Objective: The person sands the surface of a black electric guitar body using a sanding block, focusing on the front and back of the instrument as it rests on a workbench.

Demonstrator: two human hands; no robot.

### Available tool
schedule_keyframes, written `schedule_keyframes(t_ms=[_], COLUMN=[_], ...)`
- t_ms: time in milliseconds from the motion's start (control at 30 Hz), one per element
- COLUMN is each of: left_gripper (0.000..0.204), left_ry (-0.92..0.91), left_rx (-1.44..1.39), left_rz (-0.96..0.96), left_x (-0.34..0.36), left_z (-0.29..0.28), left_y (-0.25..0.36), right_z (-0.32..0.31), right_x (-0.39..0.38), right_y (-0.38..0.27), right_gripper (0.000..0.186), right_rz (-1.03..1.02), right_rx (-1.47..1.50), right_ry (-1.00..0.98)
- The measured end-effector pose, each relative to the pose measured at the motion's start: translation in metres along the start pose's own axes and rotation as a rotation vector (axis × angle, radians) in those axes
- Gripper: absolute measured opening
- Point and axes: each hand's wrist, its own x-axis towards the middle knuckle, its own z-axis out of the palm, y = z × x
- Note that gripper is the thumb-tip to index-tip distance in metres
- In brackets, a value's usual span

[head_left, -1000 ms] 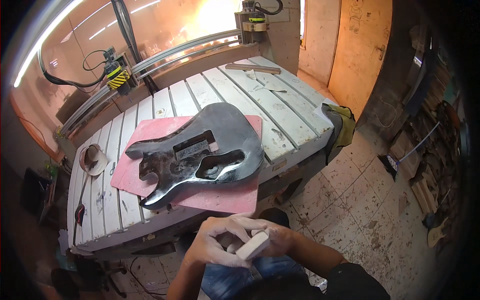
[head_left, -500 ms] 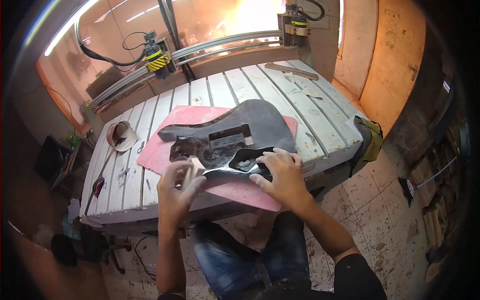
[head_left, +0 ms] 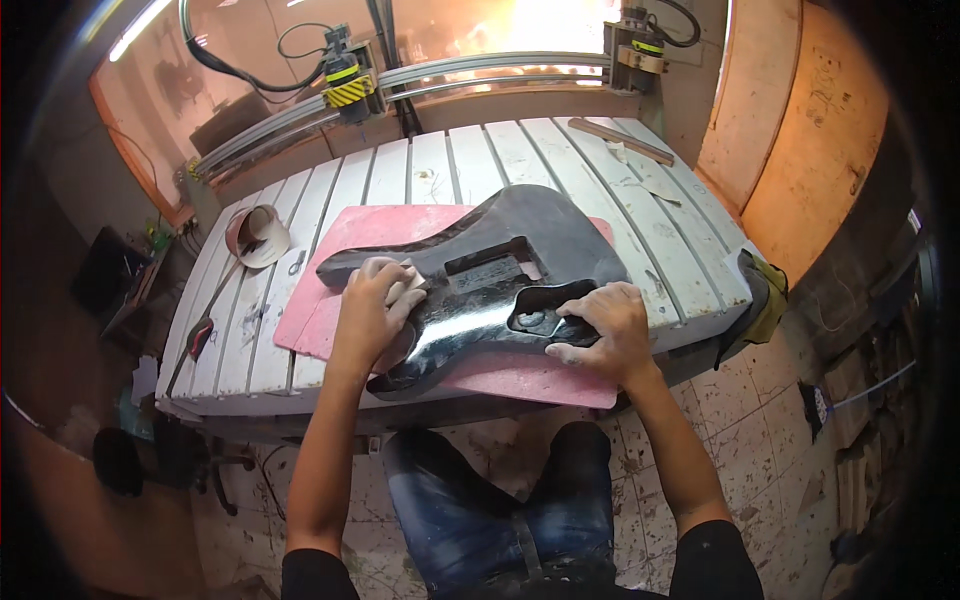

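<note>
A dark, electric-guitar-shaped body (head_left: 560, 232) with cut-out cavities rests on a pink sheet (head_left: 400, 218). Its near part is glossy black and the far part duller. My left hand (head_left: 372, 305) is closed around a small pale block (head_left: 414, 278), like a sanding block, at the body's left part beside the curved horn. How much of the block sits in the palm is hidden. My right hand (head_left: 612, 325) grips the body's near right edge, fingertips at the rim of the rounded cavity and thumb on the near side. Whitish dust coats the fingers.
The sheet lies on a white slatted table (head_left: 325, 200). On its left are a brown-stained tub (head_left: 268, 240) and a thin tool with a red-and-black handle (head_left: 201, 335). A gantry (head_left: 480, 75) with two tool heads spans the back. A wooden strip (head_left: 625, 142) lies far right.
My left hand has moved away from the near edge, farther across the body, with the block in it. The guitar body is turned and shows more of its near face. The view has shifted slightly.
</note>
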Motion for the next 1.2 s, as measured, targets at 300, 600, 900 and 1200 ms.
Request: schedule_keyframes(t_ms=[300, 600, 900, 1200], left_gripper=[0.020, 0.024, 0.028, 0.028], left_ry=[-0.101, -0.118, -0.183, -0.209], left_rx=[-0.009, -0.026, 0.044, -0.052], left_rz=[0.018, 0.069, 0.178, 0.191], left_x=[0.008, 0.007, 0.008, 0.006], left_z=[-0.007, 0.005, 0.016, 0.021], left_y=[-0.010, -0.013, -0.007, 0.010], right_z=[0.004, 0.005, 0.003, 0.003], right_x=[0.003, 0.002, -0.001, -0.002], right_y=[-0.001, 0.004, 0.003, 0.002], right_gripper=[0.048, 0.048, 0.052, 0.051], right_rz=[-0.009, 0.015, 0.028, 0.052], right_rx=[0.014, -0.006, -0.060, -0.071], right_ry=[0.004, 0.017, 0.026, 0.026])
